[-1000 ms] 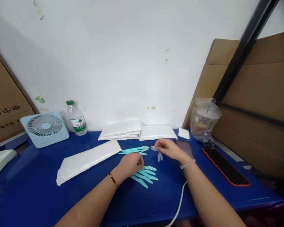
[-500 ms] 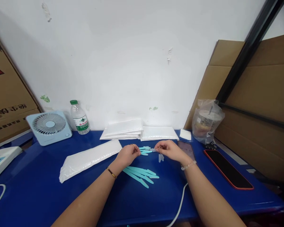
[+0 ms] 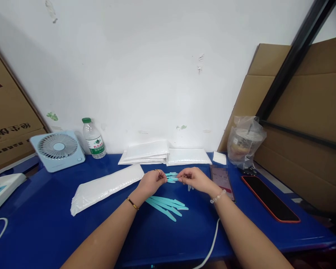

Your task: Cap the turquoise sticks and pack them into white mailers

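Note:
My left hand pinches a turquoise eyebrow razor by its handle, with other turquoise razors fanned right beside it. The fingertips of my right hand are closed at that razor's blade end; a translucent blade cap there is mostly hidden by the fingers. A few more translucent caps lie on the table just below my right hand. Nearer to me, several turquoise razors lie spread out, their handle ends under my left wrist.
White padded mailers are stacked by the wall, and a long white package lies left. A blue fan and water bottle stand back left. Two phones, a bagged drink cup and a white cable are right.
My right hand has moved left, bringing the translucent cap up to the razor in my left hand. More of the phone behind my right wrist shows, its screen lit.

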`<state>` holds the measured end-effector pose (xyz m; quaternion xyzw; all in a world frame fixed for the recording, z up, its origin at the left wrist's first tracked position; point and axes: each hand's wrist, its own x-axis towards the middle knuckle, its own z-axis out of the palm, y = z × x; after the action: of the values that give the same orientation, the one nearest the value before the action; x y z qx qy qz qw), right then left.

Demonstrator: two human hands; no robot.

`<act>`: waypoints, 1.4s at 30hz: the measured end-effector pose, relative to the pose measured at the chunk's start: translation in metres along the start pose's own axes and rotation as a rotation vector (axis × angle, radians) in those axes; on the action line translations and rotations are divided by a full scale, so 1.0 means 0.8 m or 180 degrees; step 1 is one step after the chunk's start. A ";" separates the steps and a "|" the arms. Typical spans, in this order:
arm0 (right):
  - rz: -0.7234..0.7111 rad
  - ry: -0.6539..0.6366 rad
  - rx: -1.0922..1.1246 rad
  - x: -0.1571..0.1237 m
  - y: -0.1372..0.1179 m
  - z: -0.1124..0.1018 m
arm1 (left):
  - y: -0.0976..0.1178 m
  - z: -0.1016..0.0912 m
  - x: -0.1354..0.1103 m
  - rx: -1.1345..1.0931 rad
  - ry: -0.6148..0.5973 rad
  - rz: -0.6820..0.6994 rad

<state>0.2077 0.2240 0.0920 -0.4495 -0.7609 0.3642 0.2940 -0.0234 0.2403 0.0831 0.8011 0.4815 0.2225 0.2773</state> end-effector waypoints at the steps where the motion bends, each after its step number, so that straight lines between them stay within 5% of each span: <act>1: -0.0043 0.0065 -0.0120 0.001 0.003 -0.001 | 0.000 0.001 0.000 0.0102 0.0035 -0.0008; 5: -0.0103 0.0745 -0.1033 0.005 0.021 -0.013 | -0.001 -0.001 0.002 0.0761 0.0303 -0.0033; 9: 0.0031 0.0688 -0.1624 0.011 0.037 -0.012 | 0.004 -0.007 -0.002 0.1030 0.0398 0.0045; 15: 0.0157 0.0406 -0.2015 0.020 0.034 0.008 | 0.016 -0.002 -0.015 0.0329 -0.1132 0.0633; 20: 0.0098 0.0420 -0.2295 0.019 0.027 0.014 | 0.017 0.007 -0.017 0.0176 -0.1322 0.0314; 23: -0.0016 0.0750 -0.1814 0.019 0.023 0.011 | 0.016 0.007 -0.015 -0.0076 -0.1185 0.0219; 26: -0.0032 0.1243 -0.0449 0.016 0.018 0.003 | 0.013 0.005 -0.010 -0.0601 -0.0717 0.0089; 30: -0.0049 0.1368 0.1232 0.010 0.007 -0.003 | 0.007 0.000 -0.001 -0.1328 -0.0366 -0.0186; 35: -0.0168 0.1503 0.1435 0.007 -0.004 0.005 | 0.007 -0.006 0.000 -0.1607 -0.0007 -0.0269; 42: -0.0230 0.1292 0.1321 0.010 -0.005 0.017 | 0.010 -0.010 -0.003 -0.1731 0.0031 -0.0336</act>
<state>0.1917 0.2255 0.0886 -0.4161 -0.6113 0.4040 0.5386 -0.0245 0.2373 0.0941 0.6699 0.4465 0.3326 0.4910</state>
